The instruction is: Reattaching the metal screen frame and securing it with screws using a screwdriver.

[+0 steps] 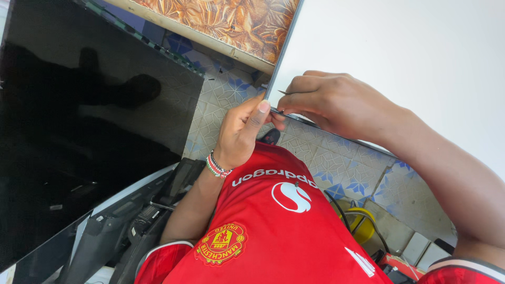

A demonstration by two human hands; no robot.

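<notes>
The white panel [410, 58] fills the upper right of the head view; its dark lower edge runs diagonally from the top centre down toward the right.

The left hand [243, 131] is at the lower corner of this edge. The fingers are curled and the thumb [256, 117] is extended upward, with its tip pressed against the panel edge. A beaded wristband [216, 166] in red, white and green sits on the left wrist.

The right hand [336, 102] rests on the panel edge just beside the left hand. Its fingers are curled together and pinch a thin dark tool [284, 93], whose pointed tip projects to the left of the fingertips at the panel edge. The exact type of tool cannot be told.

A large black screen [79, 131] occupies the left of the view and reflects a dark silhouette. Dark plastic housing parts [131, 221] lie below it. The floor [326, 158] is tiled in a blue and white pattern. A yellow object [363, 226] with black cables lies on the floor at lower right.
</notes>
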